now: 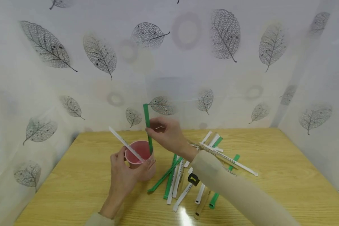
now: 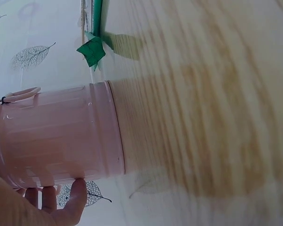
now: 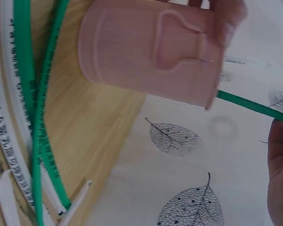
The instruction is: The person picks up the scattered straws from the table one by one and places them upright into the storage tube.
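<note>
My left hand (image 1: 124, 172) grips a pink cup (image 1: 149, 174), thumb near the rim and fingers round the far side. In the right wrist view, the wall of the cup carries a folded wire handle (image 3: 160, 42). Between thumb and fingers, my right hand (image 1: 170, 133) pinches a green paper-wrapped straw (image 1: 146, 113). It stands nearly upright, its lower end inside the cup. One white wrapped straw (image 1: 121, 139) leans out over the left of the rim.
Right of the cup, a loose pile of green, white and tan wrapped straws (image 1: 176, 179) lies crisscrossed on the wooden table (image 1: 73, 182), partly under my right forearm. A leaf-patterned white curtain (image 1: 169, 62) hangs behind and along both sides.
</note>
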The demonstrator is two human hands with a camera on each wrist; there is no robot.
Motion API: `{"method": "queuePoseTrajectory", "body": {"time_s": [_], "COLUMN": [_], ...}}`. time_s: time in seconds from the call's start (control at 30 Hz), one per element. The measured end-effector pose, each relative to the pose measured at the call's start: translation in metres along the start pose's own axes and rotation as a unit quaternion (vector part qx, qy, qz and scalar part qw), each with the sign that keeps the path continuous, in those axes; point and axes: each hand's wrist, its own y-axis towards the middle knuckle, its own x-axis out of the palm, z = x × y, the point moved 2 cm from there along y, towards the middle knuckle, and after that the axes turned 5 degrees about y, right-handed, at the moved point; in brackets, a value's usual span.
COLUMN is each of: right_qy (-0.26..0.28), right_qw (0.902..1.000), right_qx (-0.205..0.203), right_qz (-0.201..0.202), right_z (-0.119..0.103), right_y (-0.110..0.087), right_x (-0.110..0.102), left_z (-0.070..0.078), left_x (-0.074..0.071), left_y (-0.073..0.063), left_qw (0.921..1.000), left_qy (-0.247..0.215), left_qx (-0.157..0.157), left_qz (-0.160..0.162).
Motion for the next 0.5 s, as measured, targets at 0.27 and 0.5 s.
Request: {"method": "queuePoseTrajectory", "body": {"time_s": [0.27,0.5], "right_qy": [-0.021,-0.036], "right_qw": [0.9997,0.9988], "right_qx": [0.007,0.010], "right_qz": [-0.014,-0.032], "right_z": [0.020,0.029], "right_y": [-0.016,-0.025], "right_x": [0.006,0.010], "left_z": [-0.001,-0.002], "left_x": [0.001,0.002], "left_y": [0.000,0.001], "left_qw": [1.0000,1.0000], "left_qy": [-0.001,-0.005], "left_qx": [-0.003,0.003], "left_qz": [-0.008,0.002]}}
